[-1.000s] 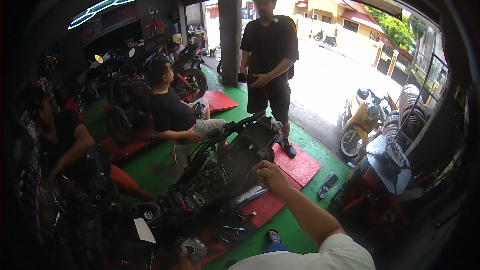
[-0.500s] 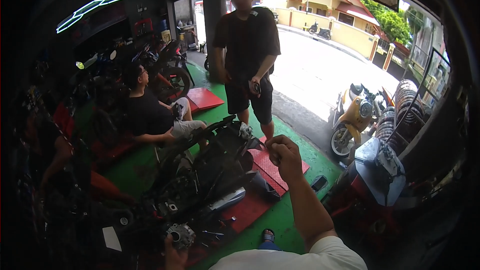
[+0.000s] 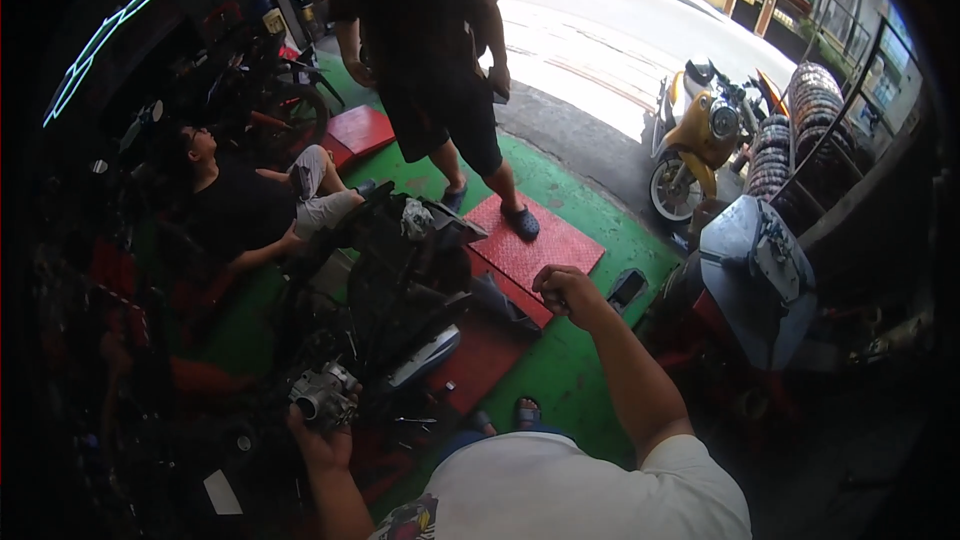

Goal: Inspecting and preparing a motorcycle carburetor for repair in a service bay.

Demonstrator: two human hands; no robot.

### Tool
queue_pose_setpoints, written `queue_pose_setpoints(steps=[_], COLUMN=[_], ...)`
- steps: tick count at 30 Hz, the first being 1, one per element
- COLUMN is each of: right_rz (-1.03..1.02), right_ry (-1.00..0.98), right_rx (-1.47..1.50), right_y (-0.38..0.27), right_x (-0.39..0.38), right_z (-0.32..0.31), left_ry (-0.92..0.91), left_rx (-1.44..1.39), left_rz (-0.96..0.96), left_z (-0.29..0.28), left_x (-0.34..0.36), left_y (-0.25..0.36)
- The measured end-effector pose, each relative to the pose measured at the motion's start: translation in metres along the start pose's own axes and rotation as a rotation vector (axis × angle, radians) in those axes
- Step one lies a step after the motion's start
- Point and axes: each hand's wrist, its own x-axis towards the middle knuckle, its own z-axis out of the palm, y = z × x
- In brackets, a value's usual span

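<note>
My left hand (image 3: 322, 443) is closed around a grey metal throttle body (image 3: 325, 392), its round opening turned towards me. It is held up beside the partly stripped motorcycle (image 3: 385, 280), whose dark frame and panels lie in shadow. Out in front, above the green floor and near the red ramp, my right hand (image 3: 568, 294) is curled with fingers pressed together. Whatever may be between those fingers is hidden. A crumpled pale rag or plastic (image 3: 415, 218) sits on the motorcycle's tail end.
A standing person (image 3: 425, 50) has one foot on the red ramp (image 3: 535, 240). Another person (image 3: 240, 200) sits at left. On the right are a grey-fronted scooter (image 3: 755, 275), a yellow motorcycle (image 3: 712, 130) and stacked tyres (image 3: 815, 105). A dark tray-like item (image 3: 628, 288) lies on the floor.
My view has tilted down and shifted. My left hand has brought the throttle body up into fuller view. My right hand is now farther from the motorcycle's tail. The standing person has stepped onto the ramp.
</note>
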Motion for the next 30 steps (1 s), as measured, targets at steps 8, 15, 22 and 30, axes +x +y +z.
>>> queue_pose_setpoints(steps=[8,15,22,30], right_rz=[0.452,0.566,0.414,0.51], right_ry=[0.351,0.568,0.502,0.398], right_rx=[0.019,0.153,0.103,0.039], right_y=[0.171,0.224,0.147,0.085], right_x=[-0.05,-0.082,-0.024,0.041], right_z=[-0.081,-0.119,-0.156,-0.268], left_ry=[-0.164,-0.296,-0.275,-0.201], left_rx=[-0.008,0.08,0.056,-0.107], left_rz=[-0.11,-0.342,-0.299,-0.276], left_z=[0.039,0.053,0.107,0.191], left_x=[0.069,0.117,0.148,0.173], left_y=[-0.024,-0.051,-0.084,-0.178])
